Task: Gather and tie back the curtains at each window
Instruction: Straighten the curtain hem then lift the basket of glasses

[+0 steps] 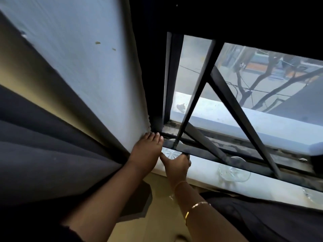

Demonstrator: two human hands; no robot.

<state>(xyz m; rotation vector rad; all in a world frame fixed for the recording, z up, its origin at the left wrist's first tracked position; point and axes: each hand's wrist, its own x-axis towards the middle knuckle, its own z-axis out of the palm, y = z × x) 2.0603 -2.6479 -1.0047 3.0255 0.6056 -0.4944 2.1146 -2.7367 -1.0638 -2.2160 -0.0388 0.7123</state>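
The dark grey pleated fabric curtain [43, 154] hangs bunched at 9 o'clock, off to the side of the window, its edge touching your left forearm. Your left hand [146, 150] lies flat at centre, fingers straight and close together, tips against the foot of the pale painted wall [87, 75] at the window recess. Just beside it at 4 o'clock is your right hand [176, 165], thin gold bangles [197, 205] on the wrist. Its fingers curl round the bottom rail of the black metal window grille [201, 95], thumb stretched toward the left hand. A clear cut-glass bowl [234, 170] stands on the white sill [262, 189] at 3 o'clock of that hand, and a second cut-glass bowl [168, 151] sits between thumb and fingers. A bare dark tree [248, 88] shows outside at 2 o'clock.
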